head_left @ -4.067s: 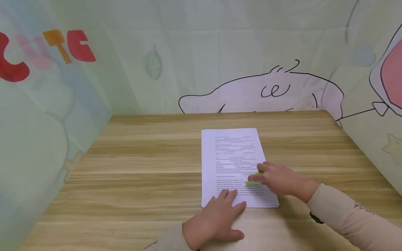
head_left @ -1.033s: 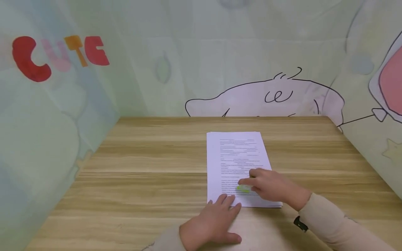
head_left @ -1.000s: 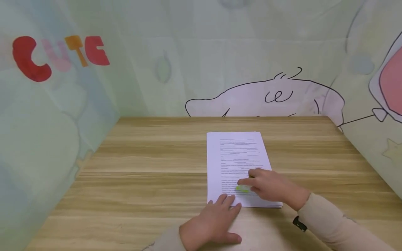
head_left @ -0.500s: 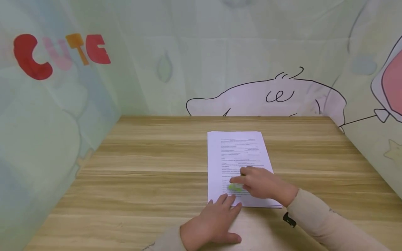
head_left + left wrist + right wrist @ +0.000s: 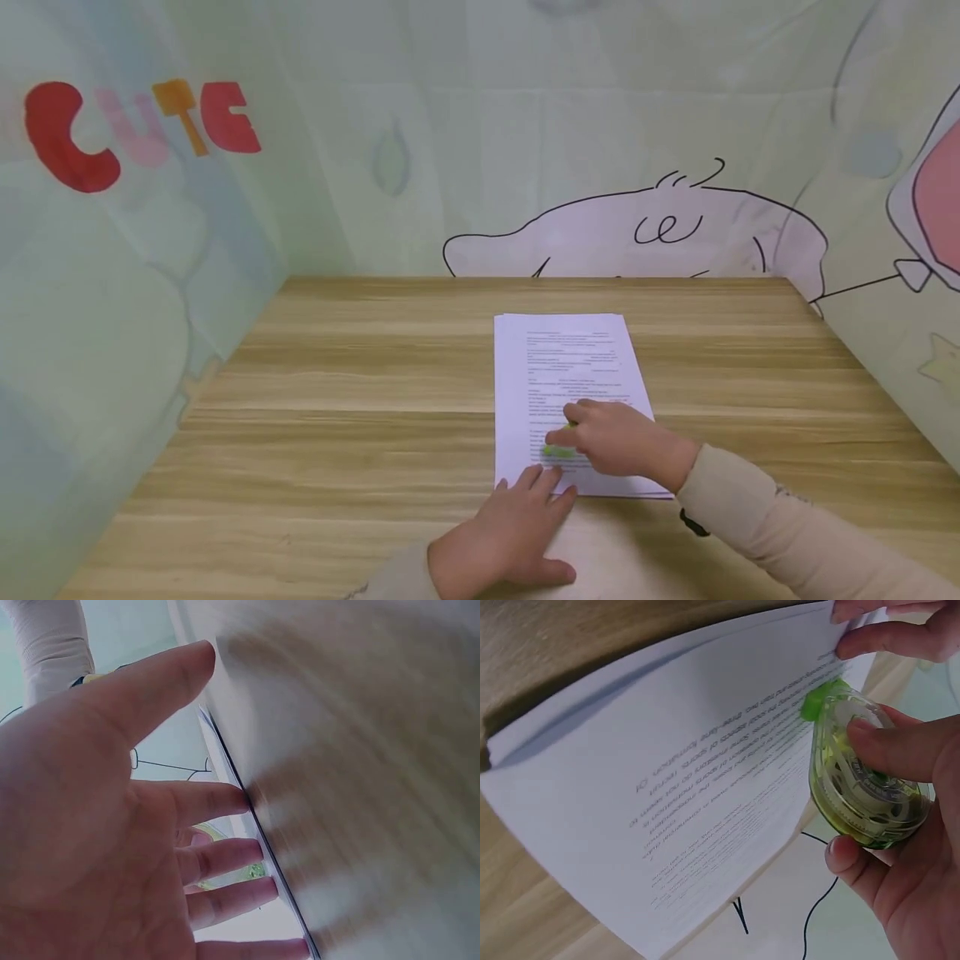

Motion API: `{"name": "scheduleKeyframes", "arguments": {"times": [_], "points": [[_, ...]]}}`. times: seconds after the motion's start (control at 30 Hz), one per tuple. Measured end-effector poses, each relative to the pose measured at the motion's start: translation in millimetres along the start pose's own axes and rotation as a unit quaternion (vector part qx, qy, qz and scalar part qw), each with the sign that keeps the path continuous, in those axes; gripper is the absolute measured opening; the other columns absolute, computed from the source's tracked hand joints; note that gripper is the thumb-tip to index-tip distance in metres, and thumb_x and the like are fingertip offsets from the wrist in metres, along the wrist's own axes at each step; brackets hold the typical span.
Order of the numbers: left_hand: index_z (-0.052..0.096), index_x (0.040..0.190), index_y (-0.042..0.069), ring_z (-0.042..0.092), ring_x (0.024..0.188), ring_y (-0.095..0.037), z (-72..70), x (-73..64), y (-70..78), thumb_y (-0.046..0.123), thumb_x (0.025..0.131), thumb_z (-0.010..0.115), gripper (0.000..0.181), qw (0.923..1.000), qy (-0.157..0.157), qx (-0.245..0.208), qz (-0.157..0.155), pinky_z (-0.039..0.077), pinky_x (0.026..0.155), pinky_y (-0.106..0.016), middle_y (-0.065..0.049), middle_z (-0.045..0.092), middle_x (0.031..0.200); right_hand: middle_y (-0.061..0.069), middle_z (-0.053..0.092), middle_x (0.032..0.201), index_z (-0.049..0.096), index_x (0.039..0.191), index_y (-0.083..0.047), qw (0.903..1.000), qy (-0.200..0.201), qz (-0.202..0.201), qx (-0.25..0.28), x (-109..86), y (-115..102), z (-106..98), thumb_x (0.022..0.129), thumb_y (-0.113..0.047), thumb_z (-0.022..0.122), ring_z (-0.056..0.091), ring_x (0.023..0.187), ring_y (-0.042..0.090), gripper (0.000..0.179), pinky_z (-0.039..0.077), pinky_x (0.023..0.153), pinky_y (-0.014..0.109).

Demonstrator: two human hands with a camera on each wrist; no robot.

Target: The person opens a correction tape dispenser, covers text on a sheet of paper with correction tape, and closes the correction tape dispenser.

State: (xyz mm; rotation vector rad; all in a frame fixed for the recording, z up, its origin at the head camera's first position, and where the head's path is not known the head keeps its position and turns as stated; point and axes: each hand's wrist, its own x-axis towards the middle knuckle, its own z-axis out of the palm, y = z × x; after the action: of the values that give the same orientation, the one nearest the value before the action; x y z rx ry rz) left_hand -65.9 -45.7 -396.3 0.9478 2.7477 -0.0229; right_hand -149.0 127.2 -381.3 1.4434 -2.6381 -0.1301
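My right hand (image 5: 626, 442) pinches a clear green correction tape dispenser (image 5: 874, 799), the thumb on its side. In the right wrist view the dispenser's green tip end is at the printed lines of the top sheet; exact contact is hard to make out. A stack of white printed paper (image 5: 512, 392) lies on the table. My left hand (image 5: 506, 529) rests with spread fingers on the stack's near edge, its thumb out over the table. The left wrist view shows those fingertips (image 5: 236, 799) along the paper's edge.
The wood-grain table (image 5: 337, 467) stretches around the stack. Behind it and at both sides hang pale green printed curtains (image 5: 337, 167) with cartoon drawings and coloured letters. A dark band (image 5: 693, 523) shows at the right sleeve.
Over these seconds my right hand has moved left across the lower lines with the correction tape, with little leftward shift in the last half second. My left hand stays at the near edge.
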Motion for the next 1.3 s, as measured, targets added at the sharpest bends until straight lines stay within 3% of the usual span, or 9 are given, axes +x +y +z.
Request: {"name": "scheduleKeyframes", "arguments": {"times": [0.73, 1.3], "points": [[0.04, 0.139, 0.023, 0.034, 0.13, -0.024, 1.9, 0.6, 1.9, 0.069, 0.07, 0.06, 0.085, 0.9995, 0.004, 0.03, 0.012, 0.046, 0.089, -0.051, -0.002, 0.037, 0.143, 0.003, 0.057, 0.083, 0.068, 0.106, -0.028, 0.9996, -0.003, -0.018, -0.021, -7.7, 7, 1, 0.073, -0.002, 0.066, 0.056, 0.07, 0.016, 0.042, 0.047, 0.056, 0.027], [0.04, 0.139, 0.023, 0.033, 0.131, -0.024, -1.9, 0.8, 0.6, 0.066, 0.072, 0.061, 0.083, 0.9999, -0.012, 0.007, 0.002, 0.044, 0.092, -0.052, -0.004, 0.036, 0.144, 0.003, 0.057, 0.083, 0.068, 0.107, -0.027, 0.9999, -0.015, -0.005, -0.006, -16.7, 13, -3, 0.075, -0.002, 0.067, 0.054, 0.068, 0.014, 0.041, 0.048, 0.059, 0.027]]}}
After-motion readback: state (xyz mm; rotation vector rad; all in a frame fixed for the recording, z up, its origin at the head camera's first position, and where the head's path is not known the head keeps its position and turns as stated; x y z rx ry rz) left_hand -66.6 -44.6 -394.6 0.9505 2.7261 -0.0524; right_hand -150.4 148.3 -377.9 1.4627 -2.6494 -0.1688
